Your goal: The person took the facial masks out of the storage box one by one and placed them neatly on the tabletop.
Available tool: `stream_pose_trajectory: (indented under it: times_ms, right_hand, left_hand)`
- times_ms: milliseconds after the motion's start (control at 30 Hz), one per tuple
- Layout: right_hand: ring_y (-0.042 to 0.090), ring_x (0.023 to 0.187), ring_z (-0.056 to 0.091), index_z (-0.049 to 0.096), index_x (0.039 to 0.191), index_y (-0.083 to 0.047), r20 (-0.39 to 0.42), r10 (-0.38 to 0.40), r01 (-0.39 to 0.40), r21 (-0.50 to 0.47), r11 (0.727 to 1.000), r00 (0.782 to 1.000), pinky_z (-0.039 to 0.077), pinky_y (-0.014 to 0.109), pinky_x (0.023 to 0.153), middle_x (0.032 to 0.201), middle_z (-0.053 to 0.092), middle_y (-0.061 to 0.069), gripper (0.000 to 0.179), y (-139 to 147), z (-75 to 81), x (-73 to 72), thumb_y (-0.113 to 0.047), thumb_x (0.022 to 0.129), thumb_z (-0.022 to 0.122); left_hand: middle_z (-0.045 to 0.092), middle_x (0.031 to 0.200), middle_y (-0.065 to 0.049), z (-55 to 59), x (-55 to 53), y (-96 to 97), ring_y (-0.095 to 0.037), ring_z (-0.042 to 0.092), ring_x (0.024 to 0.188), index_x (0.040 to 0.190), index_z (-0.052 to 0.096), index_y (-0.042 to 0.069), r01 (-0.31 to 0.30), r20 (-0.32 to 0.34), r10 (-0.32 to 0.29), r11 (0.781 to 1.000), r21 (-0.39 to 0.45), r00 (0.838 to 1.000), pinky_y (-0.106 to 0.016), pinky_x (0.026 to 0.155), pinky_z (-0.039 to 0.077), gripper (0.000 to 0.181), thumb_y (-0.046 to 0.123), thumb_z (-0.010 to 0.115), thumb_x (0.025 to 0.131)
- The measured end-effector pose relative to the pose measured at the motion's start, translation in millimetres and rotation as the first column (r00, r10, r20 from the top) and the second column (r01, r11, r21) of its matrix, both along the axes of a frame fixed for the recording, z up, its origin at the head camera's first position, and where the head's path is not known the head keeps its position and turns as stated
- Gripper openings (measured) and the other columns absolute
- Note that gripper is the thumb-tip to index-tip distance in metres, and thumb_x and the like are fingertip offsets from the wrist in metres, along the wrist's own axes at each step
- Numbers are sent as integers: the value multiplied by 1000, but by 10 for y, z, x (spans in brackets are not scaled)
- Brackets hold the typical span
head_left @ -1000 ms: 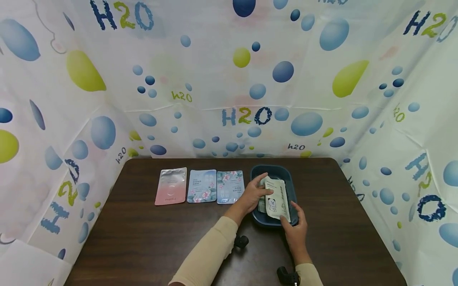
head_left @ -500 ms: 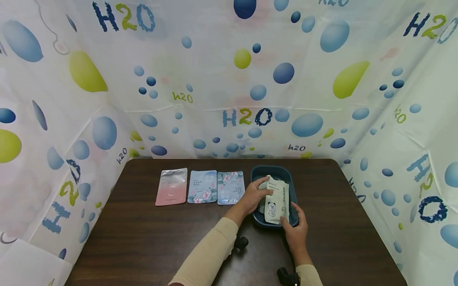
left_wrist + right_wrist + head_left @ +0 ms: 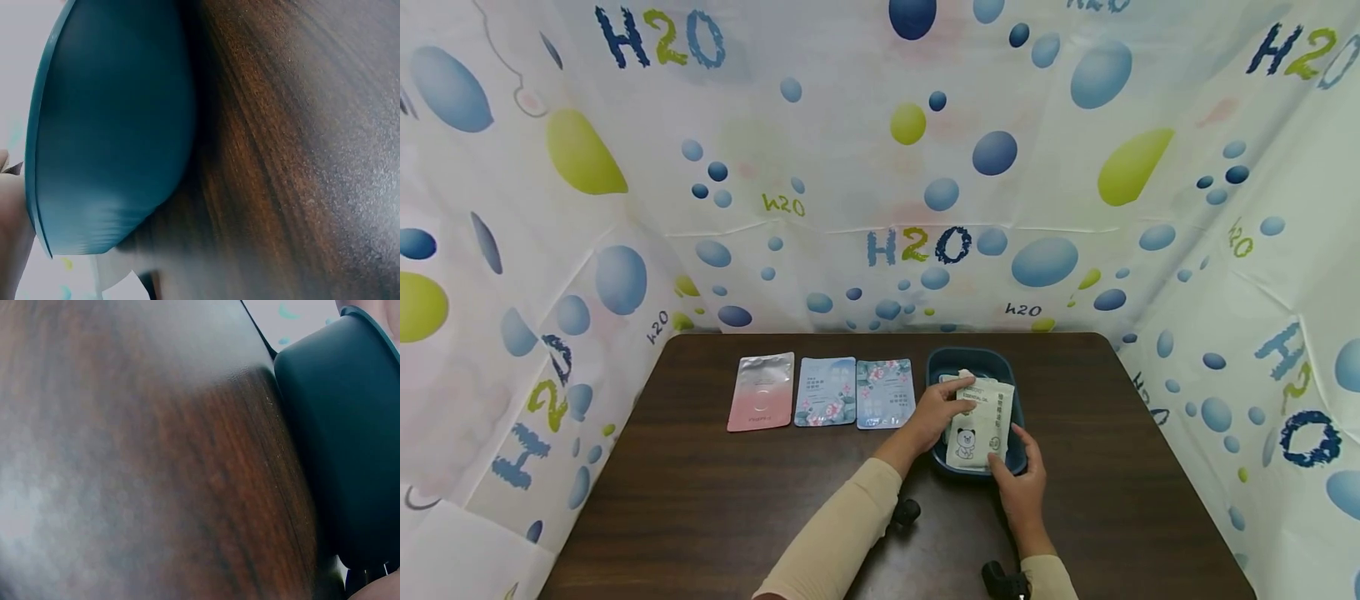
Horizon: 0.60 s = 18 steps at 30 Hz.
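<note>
Pinched between thumb and fingers at its top edge by the left hand, a pale bear-print sachet lies over more packaging inside a dark blue plastic tub on the brown counter. The right hand rests its thumb on the sachet's lower edge, other fingers by the tub's right rim; whether they grip is unclear. A pink-and-silver pouch and two blue floral pouches lie left of the tub.

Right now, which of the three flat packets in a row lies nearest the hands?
The light blue, rectangular, flowered packet at the row's right end. Its similar flowered neighbour is central; the pink and silver packet is leftmost.
</note>
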State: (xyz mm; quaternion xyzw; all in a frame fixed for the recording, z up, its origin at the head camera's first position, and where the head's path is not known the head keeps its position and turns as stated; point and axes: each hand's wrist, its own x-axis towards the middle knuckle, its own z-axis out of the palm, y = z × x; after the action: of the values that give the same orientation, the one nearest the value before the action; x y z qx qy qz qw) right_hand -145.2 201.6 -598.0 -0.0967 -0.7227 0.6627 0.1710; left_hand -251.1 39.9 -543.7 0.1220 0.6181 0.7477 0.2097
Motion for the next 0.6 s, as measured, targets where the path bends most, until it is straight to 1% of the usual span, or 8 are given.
stream_pose_trajectory:
  times_ms: [100,200,233,300,433,500,600]
  right_hand:
    - [34,150,27,50,146,-2,3,-7,7,6,1000,1000,20,62,121,158,40,19,61,34,-110,-41,5,89,70]
    - [32,150,27,50,146,-4,-4,-5,5,17,1000,1000,22,61,120,158,41,17,60,52,-168,-56,3,90,72]
    - [32,150,27,50,146,-4,-7,-3,3,21,1000,1000,22,62,120,158,41,16,60,54,-174,-57,2,90,72]
    - [33,150,27,50,146,-4,-15,2,-1,26,1000,1000,21,63,120,157,41,17,60,56,-174,-56,0,90,72]
    - [35,151,25,50,146,-3,-18,2,-2,32,999,1000,19,66,120,158,40,18,60,60,-176,-54,0,91,72]
    - [34,151,25,51,145,-4,-14,-1,1,30,1000,1000,19,66,121,158,40,18,59,62,-182,-53,0,91,72]
    - [34,151,25,50,146,-4,-5,-2,2,23,1000,1000,19,65,120,159,38,19,60,52,-177,-54,0,90,73]
  left_hand:
    - [54,151,-16,-22,4,-20,-17,61,124,152,48,5,-16,28,15,999,43,1000,-27,97,53,54,7,60,99]
    - [51,155,-13,-45,5,-40,-24,57,135,155,44,8,-23,56,18,996,90,998,-34,106,51,55,7,57,101]
    - [50,156,-12,-55,2,-44,-25,55,137,156,42,9,-22,65,16,994,105,998,-35,109,50,56,7,56,102]
    - [46,159,-12,-61,0,-48,-28,51,142,158,38,7,-18,53,12,992,127,999,-39,113,47,58,8,55,102]
    - [40,163,-10,-55,-3,-46,-27,46,146,159,34,6,-12,50,4,989,145,999,-41,118,42,60,9,54,103]
    - [37,165,-8,-47,-7,-49,-26,42,149,160,34,7,-13,62,4,988,152,998,-42,120,39,60,9,54,103]
    - [30,168,-10,-36,-26,-64,-27,34,154,160,31,5,-17,64,5,983,183,998,-44,124,32,61,8,52,104]
